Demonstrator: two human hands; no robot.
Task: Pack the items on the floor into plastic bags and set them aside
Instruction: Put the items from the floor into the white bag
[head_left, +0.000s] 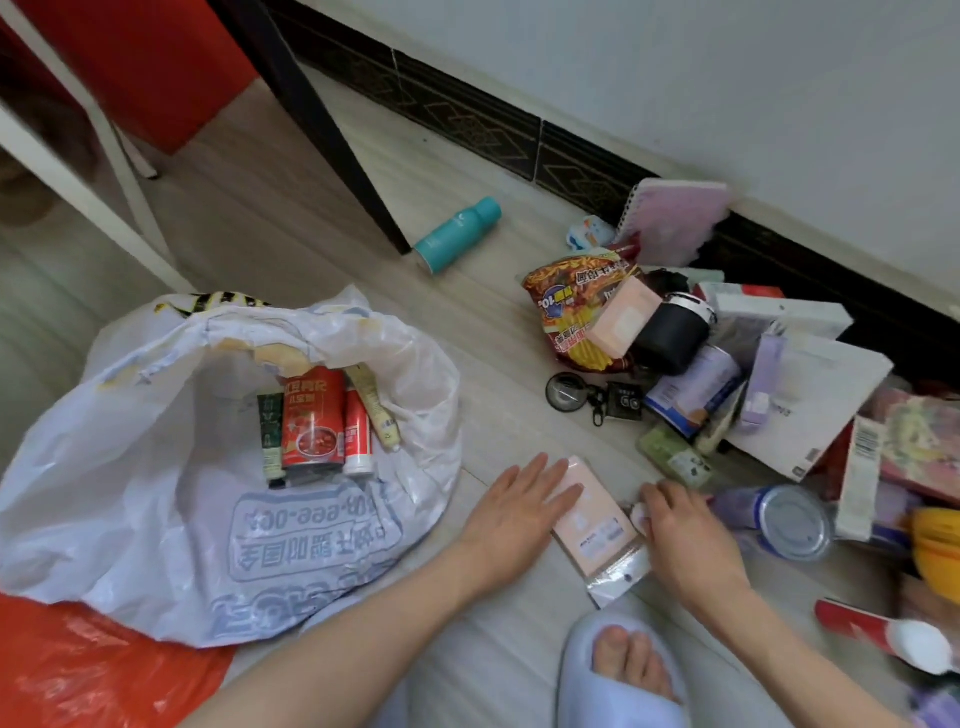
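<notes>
A white plastic bag (156, 493) lies open on the floor at the left, holding a red can (313, 418) and several tubes. A flat pink packet (595, 525) lies on the floor in front of me. My left hand (514, 512) rests flat with its fingers spread on the packet's left edge. My right hand (680, 525) is curled at the packet's right edge, its fingertips on a small pink-and-white item (638, 515). A heap of loose items (727, 374) lies at the right by the wall.
A teal bottle (457, 234) lies near a dark table leg (322, 119). A red plastic bag (88, 670) lies at bottom left. A snack packet (576, 306), a keychain (597, 397), a clear-lidded can (789, 522) and a red tube (878, 631) lie around. My slippered foot (623, 670) is below.
</notes>
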